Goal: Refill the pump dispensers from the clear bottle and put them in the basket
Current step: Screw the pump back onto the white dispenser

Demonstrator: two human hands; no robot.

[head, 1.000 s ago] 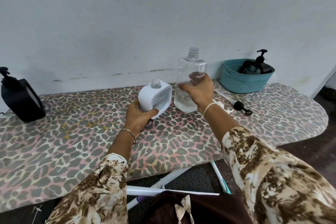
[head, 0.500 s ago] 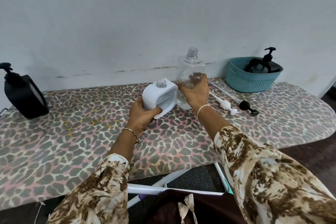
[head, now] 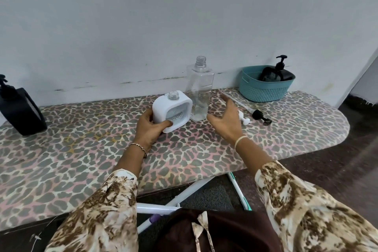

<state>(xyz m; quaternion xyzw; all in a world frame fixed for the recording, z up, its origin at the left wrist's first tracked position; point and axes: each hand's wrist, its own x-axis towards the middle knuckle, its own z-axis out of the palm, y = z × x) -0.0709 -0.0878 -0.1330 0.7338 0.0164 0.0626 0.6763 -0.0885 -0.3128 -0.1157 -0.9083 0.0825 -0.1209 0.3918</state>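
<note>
A white square dispenser (head: 173,108) with an open neck and no pump stands on the leopard-print board (head: 81,149). My left hand (head: 150,127) grips its lower left corner. Right beside it the clear bottle (head: 199,90) stands upright, uncapped, with a little liquid at the bottom. My right hand (head: 227,120) hovers just right of the bottle, fingers spread, holding nothing. A white pump (head: 244,118) and a black pump (head: 261,116) with long tubes lie on the board to the right. The teal basket (head: 263,90) at the back right holds a black pump dispenser (head: 280,72).
Another black pump dispenser (head: 20,108) stands at the far left against the wall. The board's rounded end (head: 337,127) is at the right, with dark floor beyond. White metal legs (head: 184,194) show below the front edge.
My right hand has set the clear bottle down beside the white dispenser and let go, drawing back to the right. The left hand still holds the dispenser.
</note>
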